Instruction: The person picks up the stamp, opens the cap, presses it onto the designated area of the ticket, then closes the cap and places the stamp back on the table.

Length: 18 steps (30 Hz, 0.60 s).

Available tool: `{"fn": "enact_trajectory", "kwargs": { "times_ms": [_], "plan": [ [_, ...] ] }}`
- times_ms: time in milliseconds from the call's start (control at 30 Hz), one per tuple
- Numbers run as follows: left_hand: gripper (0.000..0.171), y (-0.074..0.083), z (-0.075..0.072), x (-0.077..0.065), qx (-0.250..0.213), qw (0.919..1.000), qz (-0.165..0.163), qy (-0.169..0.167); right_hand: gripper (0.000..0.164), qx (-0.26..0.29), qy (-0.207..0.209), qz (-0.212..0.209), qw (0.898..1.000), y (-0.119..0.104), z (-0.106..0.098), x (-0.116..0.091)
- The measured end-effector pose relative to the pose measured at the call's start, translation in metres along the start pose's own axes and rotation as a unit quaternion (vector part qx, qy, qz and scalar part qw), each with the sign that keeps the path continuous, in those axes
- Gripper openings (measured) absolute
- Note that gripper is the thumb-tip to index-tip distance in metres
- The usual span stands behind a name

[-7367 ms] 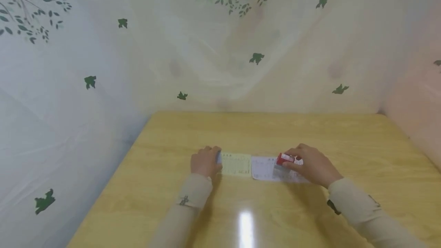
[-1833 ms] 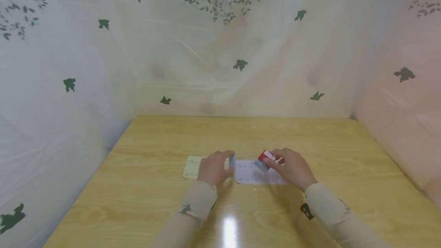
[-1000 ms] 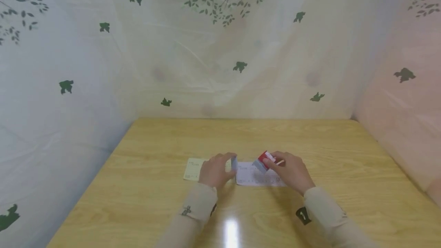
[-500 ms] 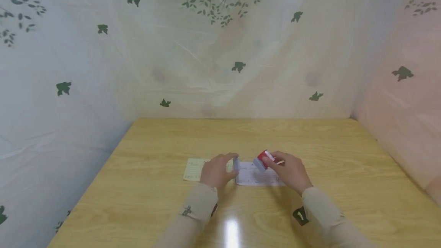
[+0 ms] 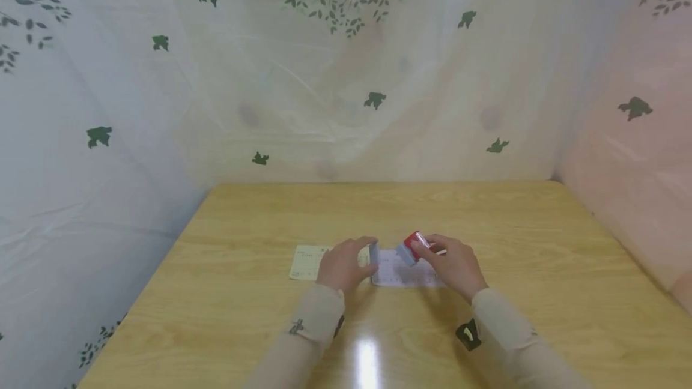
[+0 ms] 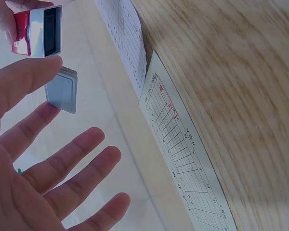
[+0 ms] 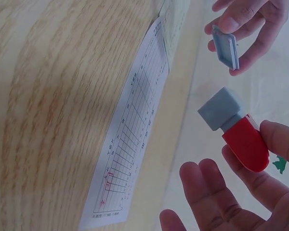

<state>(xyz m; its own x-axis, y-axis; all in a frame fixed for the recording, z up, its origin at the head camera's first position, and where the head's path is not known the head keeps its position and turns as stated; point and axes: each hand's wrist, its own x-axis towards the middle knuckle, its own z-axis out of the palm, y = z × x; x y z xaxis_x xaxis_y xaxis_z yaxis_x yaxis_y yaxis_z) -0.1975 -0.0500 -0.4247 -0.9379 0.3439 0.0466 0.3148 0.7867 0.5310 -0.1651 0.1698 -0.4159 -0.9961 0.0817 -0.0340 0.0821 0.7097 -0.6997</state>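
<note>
My right hand [image 5: 456,266] pinches a red-and-grey stamp [image 5: 415,247] between thumb and fingers, tilted with its grey end toward the left. Facing it, my left hand [image 5: 343,266] holds a flat grey cap [image 6: 61,91] by its edges between thumb and index finger. A small gap separates cap and stamp. In the left wrist view the stamp's dark face is exposed. Below lie a pale yellow printed slip [image 5: 305,262], partly hidden by the left hand, and a white printed slip [image 5: 400,275] under the stamp. Red marks show on both slips in the wrist views.
The wooden table [image 5: 259,221] extends all around the slips. A pale cloth backdrop [image 5: 303,77] with leaf patterns stands behind it and along both sides. Light reflects off the table [image 5: 367,359] near the front.
Since the oldest frame, my left hand has moved from the yellow slip's left end to its right part, and the stamp has tilted. Lately the cap has edged right toward the stamp.
</note>
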Motion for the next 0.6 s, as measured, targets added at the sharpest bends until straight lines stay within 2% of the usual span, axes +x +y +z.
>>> {"fn": "enact_trajectory", "kwargs": {
  "times_ms": [133, 333, 600],
  "plan": [
    [0.053, 0.000, 0.000, 0.001, -0.001, 1.0000, -0.003, -0.002, 0.058, 0.017, -0.011, 0.024, 1.000, -0.003, 0.001, -0.001],
    [0.051, 0.000, 0.003, 0.002, 0.000, 0.9999, 0.014, -0.001, 0.057, 0.045, -0.011, 0.045, 0.998, -0.002, 0.005, -0.001],
    [0.052, 0.004, 0.004, -0.001, -0.006, 0.9998, 0.020, 0.001, 0.060, 0.069, -0.002, 0.046, 0.997, 0.000, 0.010, 0.001]
  ]
}}
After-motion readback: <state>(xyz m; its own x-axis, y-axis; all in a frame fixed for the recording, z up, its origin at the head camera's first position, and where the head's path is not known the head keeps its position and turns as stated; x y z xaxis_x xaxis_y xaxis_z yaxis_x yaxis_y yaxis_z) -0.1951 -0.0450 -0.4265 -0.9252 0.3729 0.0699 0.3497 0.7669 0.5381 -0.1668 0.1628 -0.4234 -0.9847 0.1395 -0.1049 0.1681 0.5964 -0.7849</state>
